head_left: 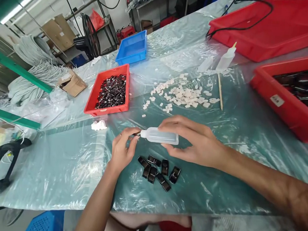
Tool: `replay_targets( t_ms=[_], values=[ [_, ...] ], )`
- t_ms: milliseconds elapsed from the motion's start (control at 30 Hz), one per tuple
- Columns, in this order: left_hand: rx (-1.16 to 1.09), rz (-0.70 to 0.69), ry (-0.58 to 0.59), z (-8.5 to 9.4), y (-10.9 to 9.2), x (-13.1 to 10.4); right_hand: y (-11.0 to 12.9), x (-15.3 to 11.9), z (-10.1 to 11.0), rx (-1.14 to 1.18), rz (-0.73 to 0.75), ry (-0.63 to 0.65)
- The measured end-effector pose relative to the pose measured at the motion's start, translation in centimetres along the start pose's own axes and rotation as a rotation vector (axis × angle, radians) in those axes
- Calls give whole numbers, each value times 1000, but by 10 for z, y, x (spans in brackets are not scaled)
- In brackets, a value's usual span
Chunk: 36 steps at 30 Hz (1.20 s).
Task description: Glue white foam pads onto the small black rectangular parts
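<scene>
My right hand (194, 140) grips a translucent white squeeze bottle (163, 135), held sideways with its nozzle pointing left. Pinched between the thumb and fingers of my left hand (123, 147) is a small black plastic part, mostly hidden by the fingertips. The bottle's tip meets that part or lies right beside it; I cannot tell which. Just below the hands, several glossy black plastic parts (164, 167) lie loose on the plastic-covered table (195, 197). Beyond the bottle, many small white pieces (184, 95) are scattered.
A red tray (129, 88) of small black parts stands left of the white pieces, with a blue tray (132, 48) behind. At right are a wooden stick (220, 92), another squeeze bottle (226, 59) and two larger red trays (284, 115). A black fan (89, 37) stands behind.
</scene>
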State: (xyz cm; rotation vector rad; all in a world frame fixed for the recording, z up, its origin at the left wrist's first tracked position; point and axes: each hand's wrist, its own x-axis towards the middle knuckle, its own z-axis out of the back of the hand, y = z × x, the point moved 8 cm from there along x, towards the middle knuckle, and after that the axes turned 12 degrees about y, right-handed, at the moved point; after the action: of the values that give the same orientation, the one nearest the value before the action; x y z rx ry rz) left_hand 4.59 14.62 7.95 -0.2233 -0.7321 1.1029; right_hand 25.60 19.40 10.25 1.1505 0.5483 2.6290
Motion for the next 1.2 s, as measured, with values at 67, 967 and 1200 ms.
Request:
replay_targets(
  t_ms=[67,967,1200],
  values=[
    [-5,-10,2,0,-1,0,5,0,2,-21,12,-20],
    [-44,-66,37,-1,-12,1,28,-13,0,-360,82,31],
    [-31,2,61,-1,-8,-3,12,-1,6,-66,-96,-86]
  ],
)
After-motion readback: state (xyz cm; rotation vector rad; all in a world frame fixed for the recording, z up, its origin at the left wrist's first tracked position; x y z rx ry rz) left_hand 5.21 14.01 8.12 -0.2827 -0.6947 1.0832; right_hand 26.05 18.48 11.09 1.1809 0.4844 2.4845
